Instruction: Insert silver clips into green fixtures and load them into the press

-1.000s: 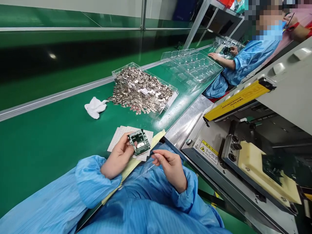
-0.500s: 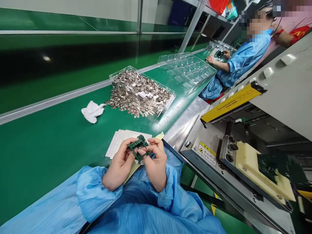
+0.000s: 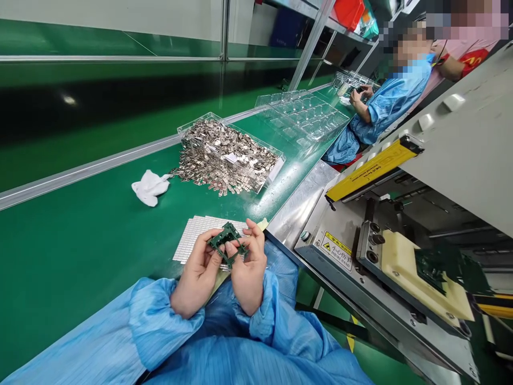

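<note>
A green tabletop (image 3: 80,251) spans the left, a machine (image 3: 395,267) standing to its right. Clear trays (image 3: 304,115) lie on its far part and, nearer, a clear box (image 3: 276,172). A pale pad (image 3: 190,240) lies near the front edge. The left hand (image 3: 196,275) grips one side of a green frame (image 3: 230,231), the right hand (image 3: 249,272) pinches its other side, and the frame is in front of the pad. Small metal pieces (image 3: 228,155) heap in the box and spill beside it.
</note>
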Action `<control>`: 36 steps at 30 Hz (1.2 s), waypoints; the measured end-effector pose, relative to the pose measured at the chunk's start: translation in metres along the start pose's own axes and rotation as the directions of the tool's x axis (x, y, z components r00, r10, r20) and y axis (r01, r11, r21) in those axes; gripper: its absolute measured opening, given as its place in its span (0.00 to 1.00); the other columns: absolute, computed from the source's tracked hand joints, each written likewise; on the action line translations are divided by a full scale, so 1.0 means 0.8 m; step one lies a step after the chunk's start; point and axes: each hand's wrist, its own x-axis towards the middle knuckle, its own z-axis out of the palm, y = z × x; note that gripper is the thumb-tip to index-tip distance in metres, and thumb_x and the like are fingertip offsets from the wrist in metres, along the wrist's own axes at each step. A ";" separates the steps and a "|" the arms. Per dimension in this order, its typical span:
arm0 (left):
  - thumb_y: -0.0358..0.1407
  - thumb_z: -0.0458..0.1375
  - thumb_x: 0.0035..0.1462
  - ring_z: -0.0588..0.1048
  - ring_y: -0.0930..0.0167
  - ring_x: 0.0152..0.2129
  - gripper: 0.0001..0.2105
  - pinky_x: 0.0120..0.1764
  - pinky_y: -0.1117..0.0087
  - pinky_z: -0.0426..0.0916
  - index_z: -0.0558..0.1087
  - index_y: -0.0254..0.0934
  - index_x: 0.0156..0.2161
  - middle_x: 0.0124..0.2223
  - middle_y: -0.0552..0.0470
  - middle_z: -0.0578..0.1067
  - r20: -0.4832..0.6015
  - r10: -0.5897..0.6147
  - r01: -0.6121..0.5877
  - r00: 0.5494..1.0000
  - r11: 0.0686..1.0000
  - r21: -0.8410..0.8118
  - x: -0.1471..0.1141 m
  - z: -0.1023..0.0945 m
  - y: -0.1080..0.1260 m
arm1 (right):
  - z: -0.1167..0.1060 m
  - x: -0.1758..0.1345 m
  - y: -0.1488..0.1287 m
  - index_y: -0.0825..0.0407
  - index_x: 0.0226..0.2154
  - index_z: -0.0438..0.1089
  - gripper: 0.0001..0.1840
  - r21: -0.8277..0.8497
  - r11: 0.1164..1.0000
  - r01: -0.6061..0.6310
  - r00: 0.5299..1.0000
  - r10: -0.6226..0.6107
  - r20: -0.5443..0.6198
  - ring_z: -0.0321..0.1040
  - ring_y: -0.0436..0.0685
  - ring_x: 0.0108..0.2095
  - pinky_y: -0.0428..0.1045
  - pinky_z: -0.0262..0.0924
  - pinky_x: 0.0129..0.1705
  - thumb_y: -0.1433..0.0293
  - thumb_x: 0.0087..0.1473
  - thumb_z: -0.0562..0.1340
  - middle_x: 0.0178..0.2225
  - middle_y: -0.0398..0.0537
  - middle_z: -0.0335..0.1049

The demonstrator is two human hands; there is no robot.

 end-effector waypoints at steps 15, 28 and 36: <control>0.53 0.56 0.57 0.73 0.62 0.43 0.23 0.48 0.64 0.70 0.67 0.42 0.53 0.47 0.48 0.74 0.407 -0.164 0.076 0.898 0.971 0.225 0.003 0.005 0.039 | -0.119 0.025 -0.027 0.48 0.64 0.55 0.51 0.207 0.976 0.066 0.815 -0.172 0.553 0.57 0.63 0.57 0.53 0.54 0.57 0.52 0.44 0.76 0.58 0.54 0.59; 0.53 0.60 0.50 0.66 0.57 0.57 0.36 0.59 0.56 0.62 0.61 0.37 0.61 0.62 0.42 0.65 0.909 0.175 -0.603 0.378 0.792 0.098 0.082 0.289 0.147 | -0.395 -0.062 -0.099 0.50 0.55 0.67 0.45 0.008 0.953 0.304 0.820 -0.258 -0.510 0.64 0.67 0.52 0.60 0.60 0.56 0.47 0.40 0.75 0.52 0.55 0.67; 0.48 0.65 0.46 0.76 0.59 0.43 0.34 0.49 0.55 0.71 0.65 0.33 0.56 0.45 0.42 0.77 0.828 0.189 -0.437 0.528 0.896 0.074 0.071 0.417 0.142 | -0.468 -0.031 -0.095 0.54 0.58 0.64 0.44 -0.251 0.929 0.273 0.786 -0.366 -0.498 0.60 0.66 0.56 0.58 0.59 0.58 0.51 0.44 0.75 0.55 0.57 0.63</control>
